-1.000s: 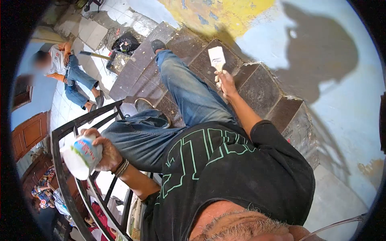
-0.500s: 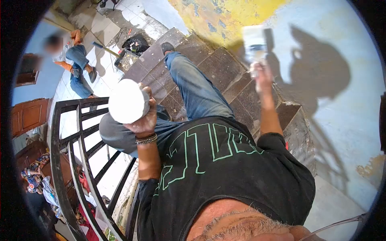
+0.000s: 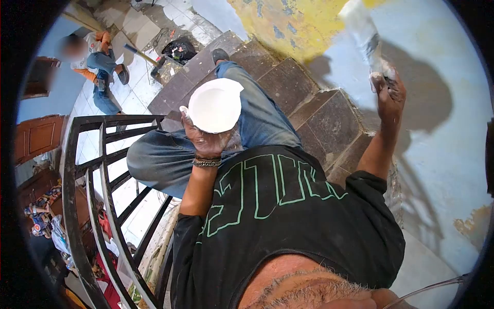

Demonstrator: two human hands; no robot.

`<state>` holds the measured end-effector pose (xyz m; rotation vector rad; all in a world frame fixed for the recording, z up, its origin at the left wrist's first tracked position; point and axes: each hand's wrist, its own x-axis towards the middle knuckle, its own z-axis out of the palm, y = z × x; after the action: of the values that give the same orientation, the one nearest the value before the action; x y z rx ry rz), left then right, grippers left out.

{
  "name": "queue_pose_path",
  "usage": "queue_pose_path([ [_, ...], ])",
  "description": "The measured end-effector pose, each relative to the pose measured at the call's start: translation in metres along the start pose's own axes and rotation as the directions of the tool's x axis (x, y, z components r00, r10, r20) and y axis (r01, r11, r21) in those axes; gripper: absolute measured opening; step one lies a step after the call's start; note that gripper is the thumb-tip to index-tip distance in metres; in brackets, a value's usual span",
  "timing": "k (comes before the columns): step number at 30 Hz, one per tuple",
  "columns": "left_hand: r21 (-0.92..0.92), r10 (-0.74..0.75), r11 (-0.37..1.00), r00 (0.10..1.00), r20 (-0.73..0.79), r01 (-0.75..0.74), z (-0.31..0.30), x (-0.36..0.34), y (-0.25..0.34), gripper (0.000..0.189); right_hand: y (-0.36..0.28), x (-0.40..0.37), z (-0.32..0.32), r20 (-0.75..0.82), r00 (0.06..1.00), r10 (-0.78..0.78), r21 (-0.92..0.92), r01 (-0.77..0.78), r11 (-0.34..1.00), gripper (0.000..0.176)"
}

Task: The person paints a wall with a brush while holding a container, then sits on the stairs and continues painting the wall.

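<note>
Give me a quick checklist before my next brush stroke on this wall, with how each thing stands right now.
1. Brush gripped in the right hand: ok, fingers wrap the handle.
2. Container secure in the left hand: ok, open side up, no spill in sight.
3. Bristles touching the wall: cannot tell; they are blurred in front of it.
4. Both feet planted: cannot tell; one shoe shows on the dark steps, the other is hidden.
5. Other person away from the brush: ok, over on the pale tiled floor.
</note>
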<state>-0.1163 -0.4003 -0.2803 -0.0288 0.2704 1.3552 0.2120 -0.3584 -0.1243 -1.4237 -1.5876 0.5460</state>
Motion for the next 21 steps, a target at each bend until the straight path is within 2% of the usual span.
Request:
queue_pose_path([
  [2,-0.089,-0.007,0.996,0.997,-0.071,0.001,-0.004,-0.001,0.002,0.065,-0.001,-0.002,0.001,-0.060,0.998,0.027,0.125,-0.019,0.992,0.027],
  [3,-0.088,0.000,0.996,0.998,-0.067,-0.006,-0.007,-0.002,0.003,0.065,0.000,-0.003,0.002,-0.058,0.998,0.020,0.128,-0.013,0.992,0.027],
  [5,0.035,0.129,0.991,0.988,-0.088,-0.126,-0.017,-0.007,0.009,0.067,0.009,-0.006,0.000,-0.069,0.997,0.038,0.216,-0.022,0.976,0.027],
  [6,-0.083,0.093,0.993,0.990,0.109,-0.084,-0.012,-0.009,0.015,0.069,0.012,-0.008,-0.002,-0.074,0.996,0.041,0.219,-0.024,0.975,0.027],
  [8,-0.079,0.149,0.987,0.981,0.123,-0.140,0.001,-0.018,0.018,0.070,0.019,-0.008,-0.006,-0.087,0.994,0.065,0.215,-0.045,0.976,0.028],
  [10,-0.180,0.100,0.982,0.973,0.207,-0.062,0.011,-0.017,0.034,0.065,0.024,-0.005,-0.009,-0.088,0.996,0.030,0.243,-0.007,0.970,0.029],
  [12,-0.130,0.190,0.976,0.972,0.140,-0.172,0.005,-0.018,0.050,0.061,0.028,0.001,-0.005,-0.079,0.997,-0.012,0.274,0.033,0.961,0.029],
  [14,-0.098,0.228,0.972,0.960,0.163,-0.214,-0.020,-0.016,0.070,0.066,0.032,0.006,0.004,-0.079,0.995,0.064,0.331,-0.034,0.943,0.030],
  [17,-0.058,0.315,0.949,0.940,0.134,-0.310,-0.044,-0.010,0.090,0.058,0.044,0.012,0.023,-0.009,0.994,0.112,0.423,-0.098,0.901,0.033],
  [18,-0.064,0.316,0.949,0.940,0.126,-0.310,-0.054,-0.007,0.095,0.058,0.047,0.015,0.032,-0.002,0.993,0.115,0.416,-0.104,0.903,0.033],
  [20,-0.053,0.361,0.931,0.932,0.000,-0.361,-0.076,-0.004,0.100,0.059,0.054,0.020,0.047,-0.003,0.974,0.225,0.406,-0.204,0.891,0.036],
  [21,-0.067,0.407,0.912,0.913,0.020,-0.405,-0.084,-0.001,0.099,0.056,0.051,0.026,0.052,0.012,0.950,0.313,0.242,-0.306,0.921,0.035],
])
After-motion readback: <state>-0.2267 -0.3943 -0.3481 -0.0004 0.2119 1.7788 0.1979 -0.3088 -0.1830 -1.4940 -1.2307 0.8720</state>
